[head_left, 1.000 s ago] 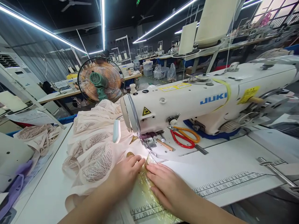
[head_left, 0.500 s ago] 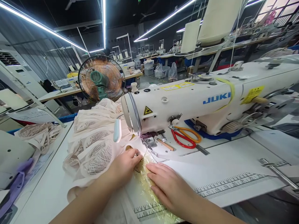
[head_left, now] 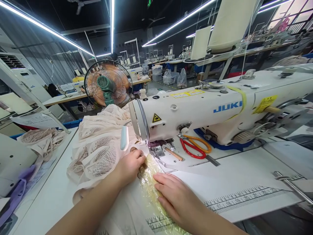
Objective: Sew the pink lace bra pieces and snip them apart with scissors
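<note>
My left hand [head_left: 130,165] is closed, thumb and fingers pinched at the edge of the pale fabric [head_left: 111,209], just left of the presser foot [head_left: 157,151]. What lies under its fingertips is partly hidden. My right hand [head_left: 179,199] lies flat with fingers stretched, resting on the right edge of a shiny, see-through yellowish strip [head_left: 149,186]. That strip runs from near the presser foot toward me, over the printed ruler scale. A white sewing machine [head_left: 195,109] stands above and beyond both hands.
Scissors with red and orange handles [head_left: 195,148] and a small wooden stick [head_left: 174,154] lie right of the presser foot. Pale lace garments [head_left: 100,153] are heaped on the left. Behind stands a fan [head_left: 109,83]; a metal rod [head_left: 293,187] is at the right.
My left hand has moved slightly left and away from me, and more of the yellowish strip shows beside its fingertips. My right hand stays nearly in place. The camera view has shifted a little.
</note>
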`<act>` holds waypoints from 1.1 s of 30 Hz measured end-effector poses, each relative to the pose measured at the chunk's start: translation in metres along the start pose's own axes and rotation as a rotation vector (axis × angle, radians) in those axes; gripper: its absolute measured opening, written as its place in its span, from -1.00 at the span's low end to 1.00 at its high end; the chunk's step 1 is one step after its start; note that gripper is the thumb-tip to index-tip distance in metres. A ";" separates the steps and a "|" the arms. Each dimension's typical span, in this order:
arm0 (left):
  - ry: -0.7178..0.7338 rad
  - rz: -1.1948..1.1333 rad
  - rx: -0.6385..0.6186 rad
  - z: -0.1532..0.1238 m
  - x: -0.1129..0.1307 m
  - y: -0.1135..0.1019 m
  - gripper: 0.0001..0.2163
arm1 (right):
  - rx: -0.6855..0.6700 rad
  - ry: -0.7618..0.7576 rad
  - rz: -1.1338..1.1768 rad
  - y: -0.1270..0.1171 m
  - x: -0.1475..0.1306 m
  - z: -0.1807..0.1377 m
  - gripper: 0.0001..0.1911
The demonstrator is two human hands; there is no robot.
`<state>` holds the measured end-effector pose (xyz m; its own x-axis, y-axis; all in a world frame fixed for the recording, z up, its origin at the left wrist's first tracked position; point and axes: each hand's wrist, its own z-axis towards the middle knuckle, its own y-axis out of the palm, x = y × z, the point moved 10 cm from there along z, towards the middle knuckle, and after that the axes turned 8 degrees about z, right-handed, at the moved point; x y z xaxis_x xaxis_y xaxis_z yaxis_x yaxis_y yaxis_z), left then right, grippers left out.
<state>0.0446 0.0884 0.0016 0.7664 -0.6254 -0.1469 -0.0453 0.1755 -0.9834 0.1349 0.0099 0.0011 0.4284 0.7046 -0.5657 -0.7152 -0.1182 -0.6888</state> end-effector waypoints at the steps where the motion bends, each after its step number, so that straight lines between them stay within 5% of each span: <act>1: -0.008 0.031 -0.012 0.001 -0.001 0.001 -0.72 | 0.023 -0.014 -0.003 -0.004 -0.003 0.001 -0.77; 5: -0.033 0.126 -0.025 0.004 -0.004 0.002 -0.75 | 0.141 -0.136 -0.005 -0.007 -0.029 -0.001 -0.78; 11: -0.054 0.191 -0.022 -0.003 0.005 -0.010 -0.74 | 0.285 -0.322 -0.229 0.076 -0.089 -0.015 -0.95; 14: -0.058 0.280 -0.035 -0.023 0.016 -0.021 -0.71 | 0.406 -0.315 -0.319 0.090 -0.099 -0.021 -0.92; 18: -0.101 0.414 0.032 -0.074 0.019 -0.038 -0.59 | 0.377 -0.323 -0.353 0.071 -0.094 -0.026 -0.86; 21: -0.272 0.496 0.088 -0.118 -0.006 -0.050 -0.57 | 0.143 -0.288 -0.381 0.062 -0.083 -0.023 -0.87; 23: -0.424 0.444 0.005 -0.142 -0.033 -0.051 -0.57 | -0.074 -0.205 -0.371 0.059 -0.072 -0.019 -0.89; 27: -0.677 0.034 -0.109 -0.172 -0.066 -0.062 -0.55 | -0.376 -0.021 -0.346 0.029 -0.062 -0.017 -0.78; 33: -0.933 -0.969 -0.078 -0.171 -0.043 -0.092 -0.42 | -0.389 0.029 -0.033 -0.060 -0.066 -0.021 -0.78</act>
<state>-0.0936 -0.0313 0.0802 0.6556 0.2800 0.7013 0.7466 -0.1016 -0.6574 0.1614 -0.0441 0.0706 0.4670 0.6929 -0.5493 -0.4407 -0.3562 -0.8240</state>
